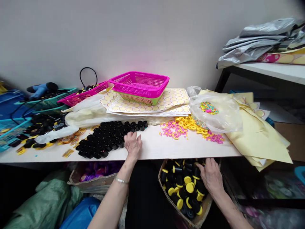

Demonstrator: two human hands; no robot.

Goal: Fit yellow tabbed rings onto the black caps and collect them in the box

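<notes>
My left hand is over the white table, at the right edge of a packed group of black cylindrical cups. Its fingers are bent and its thumb stands apart; I see nothing held in it. Below the table's front edge, my right hand reaches over the right side of a cardboard box. A gap shows between its thumb side and other fingers, partly against the table edge. Inside the box lie many small black canisters with yellow caps, some close to the fingers.
Pink pieces and yellow rings lie on the table. Behind are stacked baskets on printed sheets. A plastic bag of colourful beads and yellow paper lie right. A box of purple items stands below left.
</notes>
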